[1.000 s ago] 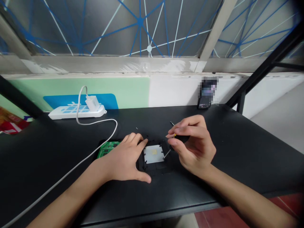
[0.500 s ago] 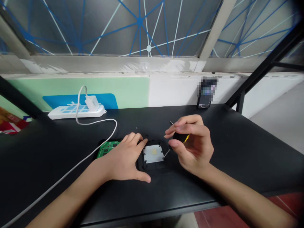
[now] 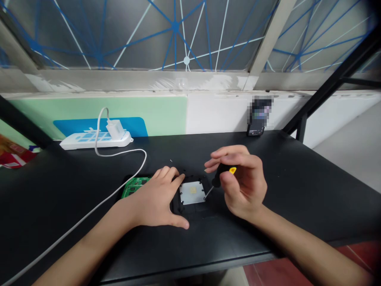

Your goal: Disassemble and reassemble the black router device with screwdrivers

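Note:
My right hand (image 3: 245, 180) pinches a screwdriver (image 3: 220, 174) with a black handle and a yellow end. Its thin shaft slants down to the left, and the tip meets the lower right corner of a silver metal plate (image 3: 193, 193). That plate sits in a black casing (image 3: 195, 210), with small dark screws around its edge. Across the casing's left part lies my left hand (image 3: 160, 198), thumb spread wide and fingers over the far side. A green circuit board (image 3: 135, 186) shows partly from beneath that hand; the rest is hidden.
A white power strip (image 3: 71, 142) with a plugged-in charger (image 3: 115, 130) stands at the back left. Its white cable (image 3: 89, 217) runs across the black table (image 3: 297, 190). A phone (image 3: 256, 119) leans on the wall. A red packet (image 3: 16, 155) lies far left.
The screwdriver's handle has turned in my right fingers, so its yellow end now faces me. My right thumb has shifted and bent. My left hand has stayed in place.

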A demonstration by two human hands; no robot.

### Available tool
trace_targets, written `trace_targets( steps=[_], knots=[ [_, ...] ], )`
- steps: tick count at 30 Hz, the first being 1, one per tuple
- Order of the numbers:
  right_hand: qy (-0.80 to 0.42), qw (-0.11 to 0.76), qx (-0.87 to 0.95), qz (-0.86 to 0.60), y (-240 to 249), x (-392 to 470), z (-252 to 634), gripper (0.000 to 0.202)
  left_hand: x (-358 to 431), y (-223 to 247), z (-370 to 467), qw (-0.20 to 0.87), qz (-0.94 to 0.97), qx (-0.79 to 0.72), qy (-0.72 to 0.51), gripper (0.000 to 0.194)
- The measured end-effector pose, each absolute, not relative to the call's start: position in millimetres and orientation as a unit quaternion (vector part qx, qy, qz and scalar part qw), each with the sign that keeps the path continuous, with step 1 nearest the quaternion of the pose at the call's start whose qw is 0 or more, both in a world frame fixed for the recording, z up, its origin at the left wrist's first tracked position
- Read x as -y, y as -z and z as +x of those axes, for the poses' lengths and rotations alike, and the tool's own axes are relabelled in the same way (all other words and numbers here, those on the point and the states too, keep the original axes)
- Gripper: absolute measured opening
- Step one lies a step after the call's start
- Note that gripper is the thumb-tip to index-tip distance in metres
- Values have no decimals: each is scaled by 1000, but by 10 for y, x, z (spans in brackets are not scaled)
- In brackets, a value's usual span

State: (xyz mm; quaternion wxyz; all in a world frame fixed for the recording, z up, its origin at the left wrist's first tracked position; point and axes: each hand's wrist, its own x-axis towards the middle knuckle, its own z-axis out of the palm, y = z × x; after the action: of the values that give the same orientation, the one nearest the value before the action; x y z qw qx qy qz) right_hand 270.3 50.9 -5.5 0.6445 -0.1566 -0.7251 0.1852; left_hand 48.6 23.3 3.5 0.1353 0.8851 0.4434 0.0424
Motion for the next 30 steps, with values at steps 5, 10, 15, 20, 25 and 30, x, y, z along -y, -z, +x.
trace_targets(
  steps=[5, 10, 15, 20, 25, 30],
  knots=[
    [-89, 647, 736, -180, 23, -529, 2715, 39, -225, -57, 500, 142, 883, -446, -36, 106],
    [-185, 647, 716, -189, 49, -468, 2683, 36, -230, -48, 493, 138, 883, -447, -33, 107],
    [-250, 663, 684, -173, 64, -440, 2665, 29, -230, -43, 481, 142, 884, -444, -41, 103],
    [-230, 659, 701, -147, 42, -477, 2668, 25, -227, -50, 491, 142, 883, -445, -38, 105],
    [-141, 646, 733, -159, 44, -528, 2715, 33, -231, -38, 491, 133, 886, -443, -39, 105],
    [-83, 635, 743, -195, 32, -527, 2732, 42, -228, -52, 493, 135, 886, -442, -37, 103]
  ],
)
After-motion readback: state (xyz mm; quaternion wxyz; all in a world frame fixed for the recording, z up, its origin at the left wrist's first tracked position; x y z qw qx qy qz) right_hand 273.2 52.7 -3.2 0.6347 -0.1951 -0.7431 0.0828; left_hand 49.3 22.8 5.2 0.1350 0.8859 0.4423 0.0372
